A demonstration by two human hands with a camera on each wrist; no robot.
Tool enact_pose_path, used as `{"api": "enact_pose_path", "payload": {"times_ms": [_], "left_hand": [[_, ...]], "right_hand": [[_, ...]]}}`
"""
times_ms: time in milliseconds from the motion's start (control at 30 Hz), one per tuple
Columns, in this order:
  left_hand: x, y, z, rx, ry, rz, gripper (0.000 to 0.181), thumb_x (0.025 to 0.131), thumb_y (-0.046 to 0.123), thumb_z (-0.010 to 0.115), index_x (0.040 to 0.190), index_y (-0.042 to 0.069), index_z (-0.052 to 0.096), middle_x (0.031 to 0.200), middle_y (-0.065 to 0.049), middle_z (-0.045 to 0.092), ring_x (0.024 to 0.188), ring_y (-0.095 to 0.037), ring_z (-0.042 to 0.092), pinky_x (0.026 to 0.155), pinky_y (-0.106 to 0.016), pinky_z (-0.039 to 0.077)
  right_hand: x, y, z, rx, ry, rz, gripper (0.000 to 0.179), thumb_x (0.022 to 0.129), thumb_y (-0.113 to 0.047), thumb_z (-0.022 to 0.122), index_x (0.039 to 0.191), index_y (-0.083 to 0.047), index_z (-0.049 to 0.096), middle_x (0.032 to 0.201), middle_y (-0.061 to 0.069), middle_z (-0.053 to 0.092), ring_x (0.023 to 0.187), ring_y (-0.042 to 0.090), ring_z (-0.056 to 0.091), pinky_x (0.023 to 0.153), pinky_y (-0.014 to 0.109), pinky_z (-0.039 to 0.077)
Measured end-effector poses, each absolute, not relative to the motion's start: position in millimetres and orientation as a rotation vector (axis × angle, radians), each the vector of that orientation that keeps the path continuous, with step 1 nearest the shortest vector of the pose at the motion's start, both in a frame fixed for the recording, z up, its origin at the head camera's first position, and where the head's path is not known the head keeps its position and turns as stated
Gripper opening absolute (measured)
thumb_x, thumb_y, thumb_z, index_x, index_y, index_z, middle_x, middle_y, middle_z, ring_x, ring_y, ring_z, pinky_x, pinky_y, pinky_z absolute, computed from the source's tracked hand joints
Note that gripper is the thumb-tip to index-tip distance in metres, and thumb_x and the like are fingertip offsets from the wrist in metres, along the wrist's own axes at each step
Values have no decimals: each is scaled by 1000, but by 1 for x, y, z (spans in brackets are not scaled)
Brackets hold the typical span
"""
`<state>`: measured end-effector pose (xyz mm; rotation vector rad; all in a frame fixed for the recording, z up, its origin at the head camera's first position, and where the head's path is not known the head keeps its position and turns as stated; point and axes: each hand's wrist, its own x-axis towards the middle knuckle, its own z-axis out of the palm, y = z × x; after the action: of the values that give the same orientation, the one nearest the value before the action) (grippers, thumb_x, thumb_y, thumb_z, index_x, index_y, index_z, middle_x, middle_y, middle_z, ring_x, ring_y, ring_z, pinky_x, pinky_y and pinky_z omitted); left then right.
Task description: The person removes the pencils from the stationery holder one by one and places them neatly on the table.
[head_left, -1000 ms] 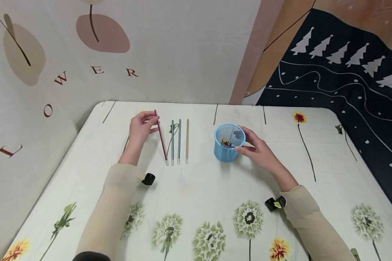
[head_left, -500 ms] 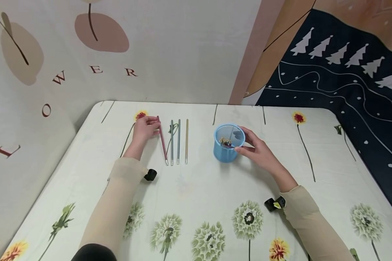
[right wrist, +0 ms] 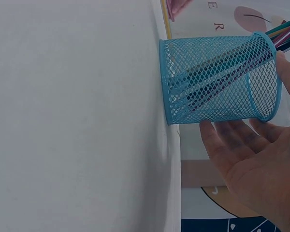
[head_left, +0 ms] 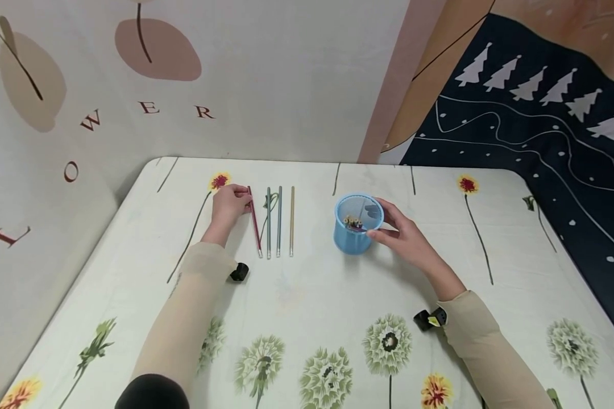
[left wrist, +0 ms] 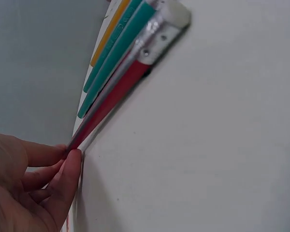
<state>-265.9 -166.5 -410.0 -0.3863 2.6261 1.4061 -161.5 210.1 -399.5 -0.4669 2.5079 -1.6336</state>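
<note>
My left hand (head_left: 227,205) pinches a red pencil (head_left: 254,221) between thumb and fingertips at its far end. The pencil's white eraser end (left wrist: 176,14) points toward me. Just right of it lie two green pencils (head_left: 268,222) and a yellow pencil (head_left: 292,221), roughly in line with one another. My right hand (head_left: 401,236) holds a light blue mesh pencil cup (head_left: 353,241), thumb at the near rim and fingers round the far side. Inside the upright cup, several pencils (right wrist: 217,82) lean to one side, tips up; the right wrist view shows them through the mesh.
A white cloth (head_left: 297,295) printed with flowers and dandelions covers the table. Behind it hangs a pale printed backdrop (head_left: 286,85), with a dark tree-patterned cloth (head_left: 517,130) to the right. A black wrist device (head_left: 239,272) sits by the left cuff.
My left hand has moved a little right and toward me, bringing the red pencil's far end down and closer to the green pencils. The right hand and cup have stayed in place.
</note>
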Motion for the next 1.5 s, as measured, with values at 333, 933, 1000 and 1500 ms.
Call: {"api": "enact_pose_path", "payload": {"times_ms": [333,933,1000,1500], "left_hand": [[-268,-158,-408,-387,2710,1250,29,100,9,57,128,2,62,119,-16,65,95,-22,69,81,-28,62],[-265,-159,-407,-369,2637,1374,32,99,3,56,131,0,59,122,-17,63,102,-25,67,88,-29,62],[-264,-161,-407,-369,2613,1404,33,100,3,56,133,0,58,124,-17,62,105,-25,66,89,-29,61],[-254,-165,-393,-276,2651,1488,36,99,5,57,135,-1,56,127,-19,63,112,-32,67,88,-31,62]], "right_hand": [[-162,211,-401,-458,2496,-1642,69,97,-9,65,156,-11,30,152,18,44,144,35,42,109,49,47],[-161,211,-399,-477,2487,-1651,69,96,-7,64,156,-10,29,152,21,44,144,37,41,110,46,48],[-161,211,-399,-473,2482,-1651,69,97,-8,64,156,-10,29,152,21,43,144,38,40,110,50,46],[-160,210,-400,-453,2481,-1652,69,97,-10,65,156,-12,29,153,18,43,146,36,39,111,50,45]]}}
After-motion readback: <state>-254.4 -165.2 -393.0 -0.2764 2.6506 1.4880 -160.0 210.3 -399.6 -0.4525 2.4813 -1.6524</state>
